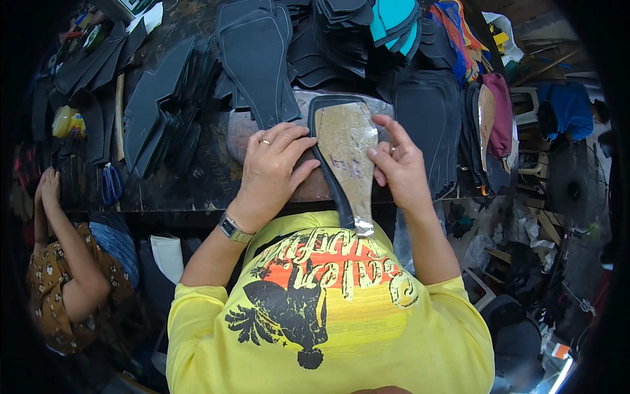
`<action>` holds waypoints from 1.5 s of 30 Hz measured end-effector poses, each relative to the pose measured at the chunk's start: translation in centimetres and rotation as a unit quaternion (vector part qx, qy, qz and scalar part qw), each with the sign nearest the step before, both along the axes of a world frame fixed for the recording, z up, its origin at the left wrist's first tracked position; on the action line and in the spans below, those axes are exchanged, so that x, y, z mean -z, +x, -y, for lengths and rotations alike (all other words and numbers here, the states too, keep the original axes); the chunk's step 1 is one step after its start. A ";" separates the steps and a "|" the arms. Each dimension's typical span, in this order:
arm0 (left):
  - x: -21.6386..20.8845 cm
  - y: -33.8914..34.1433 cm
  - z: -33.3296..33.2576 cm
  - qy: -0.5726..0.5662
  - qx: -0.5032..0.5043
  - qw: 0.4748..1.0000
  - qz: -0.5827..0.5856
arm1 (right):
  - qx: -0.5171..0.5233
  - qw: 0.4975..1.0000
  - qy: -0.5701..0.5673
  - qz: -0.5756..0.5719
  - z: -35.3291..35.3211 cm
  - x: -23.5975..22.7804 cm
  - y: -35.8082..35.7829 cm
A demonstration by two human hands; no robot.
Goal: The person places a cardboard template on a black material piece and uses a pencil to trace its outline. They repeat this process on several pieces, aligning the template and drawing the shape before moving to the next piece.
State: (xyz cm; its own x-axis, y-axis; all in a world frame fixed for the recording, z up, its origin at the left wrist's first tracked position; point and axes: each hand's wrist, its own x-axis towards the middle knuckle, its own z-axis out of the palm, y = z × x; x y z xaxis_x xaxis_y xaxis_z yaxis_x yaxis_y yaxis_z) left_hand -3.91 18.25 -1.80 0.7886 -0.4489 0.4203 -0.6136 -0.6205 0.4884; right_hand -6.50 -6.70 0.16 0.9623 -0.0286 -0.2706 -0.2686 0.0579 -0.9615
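A tan, taped cardboard template [342,141], wide at the top and narrow below, lies on a black sole-shaped sheet piece [320,103] at the table's near edge. Dark pen marks run across it. My left hand [279,161] wears a ring and a watch; its bent fingers and thumb hold the left edge of the black piece. On the other side, my right hand [400,161] has its thumb against the template's right edge, the forefinger curled near the upper corner. Under the black piece shows a worn, pale slab [246,134].
Stacks of black cut pieces [256,56] crowd the table, with turquoise pieces [395,26] behind. Blue-handled scissors [111,184] lie left, beside a wooden stick [120,118]. Another person's arms [72,256] reach the table at far left. A fan [577,187] stands right.
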 end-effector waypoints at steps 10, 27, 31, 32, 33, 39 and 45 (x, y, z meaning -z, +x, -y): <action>0.1 0.1 1.0 -0.023 -0.012 0.998 -0.059 | -0.018 0.977 -0.209 0.042 -0.1 0.0 1.3; -0.3 0.2 0.9 0.055 0.009 0.996 -0.068 | -0.059 0.962 -0.265 0.026 -0.6 -0.4 2.6; -0.5 0.4 0.8 0.059 0.013 0.995 -0.077 | -0.064 0.955 -0.287 0.039 -0.6 -0.4 2.6; -0.6 0.4 0.8 0.060 0.013 0.995 -0.079 | -0.063 0.955 -0.287 0.040 -0.6 -0.4 2.5; -0.6 0.4 0.9 0.060 0.014 0.995 -0.081 | -0.064 0.955 -0.287 0.037 -0.7 -0.5 2.5; -0.5 0.4 0.9 0.062 0.009 0.996 -0.071 | -0.072 0.947 -0.311 0.045 -0.9 -1.0 2.5; -0.5 0.5 0.9 0.066 0.007 0.995 -0.076 | -0.081 0.940 -0.328 0.035 -0.9 -1.3 2.6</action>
